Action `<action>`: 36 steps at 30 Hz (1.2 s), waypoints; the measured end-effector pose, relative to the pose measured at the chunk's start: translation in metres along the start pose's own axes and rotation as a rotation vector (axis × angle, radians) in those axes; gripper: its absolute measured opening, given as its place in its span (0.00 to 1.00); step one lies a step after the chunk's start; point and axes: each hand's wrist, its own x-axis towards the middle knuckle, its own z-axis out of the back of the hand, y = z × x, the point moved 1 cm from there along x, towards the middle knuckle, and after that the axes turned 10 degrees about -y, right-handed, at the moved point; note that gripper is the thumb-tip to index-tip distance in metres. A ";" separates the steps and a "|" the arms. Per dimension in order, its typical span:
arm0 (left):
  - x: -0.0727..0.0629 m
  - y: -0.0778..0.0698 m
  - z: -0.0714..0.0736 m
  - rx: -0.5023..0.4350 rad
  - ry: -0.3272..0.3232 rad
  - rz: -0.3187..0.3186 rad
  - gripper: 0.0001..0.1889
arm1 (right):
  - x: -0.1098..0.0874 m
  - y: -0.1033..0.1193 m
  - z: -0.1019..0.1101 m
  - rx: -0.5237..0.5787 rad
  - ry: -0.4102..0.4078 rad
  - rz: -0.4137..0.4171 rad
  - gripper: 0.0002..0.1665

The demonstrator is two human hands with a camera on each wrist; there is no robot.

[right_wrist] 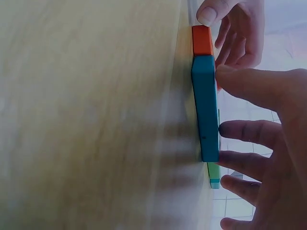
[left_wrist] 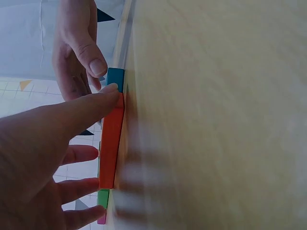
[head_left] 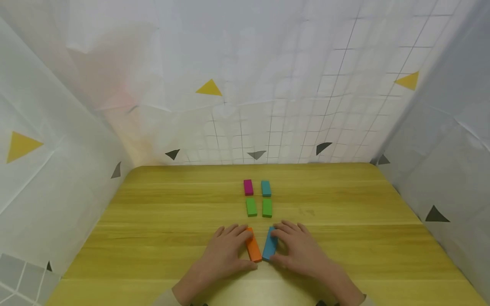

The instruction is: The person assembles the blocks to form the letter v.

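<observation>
An orange block (head_left: pixel 254 248) and a blue block (head_left: pixel 269 245) lie on the wooden table, angled so their near ends almost meet and their far ends stand apart. My left hand (head_left: pixel 225 251) pinches the orange block lengthwise, thumb by its near end and index finger at its far end. On the other side, my right hand (head_left: pixel 302 251) holds the blue block the same way. In the right wrist view the blue block (right_wrist: pixel 205 110) shows its long side, with the thumb at one end. The other fingers of both hands are spread beyond the blocks.
Farther back on the table (head_left: pixel 172 204) lie two green blocks, a left one (head_left: pixel 251 207) and a right one (head_left: pixel 267 208). Behind them are a magenta block (head_left: pixel 248 187) and a teal block (head_left: pixel 266 188). White sheeting (head_left: pixel 260 127) with triangles encloses the back and sides.
</observation>
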 end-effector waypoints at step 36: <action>-0.014 -0.008 0.001 0.012 0.008 -0.024 0.37 | 0.017 -0.025 0.004 0.073 -0.105 0.027 0.25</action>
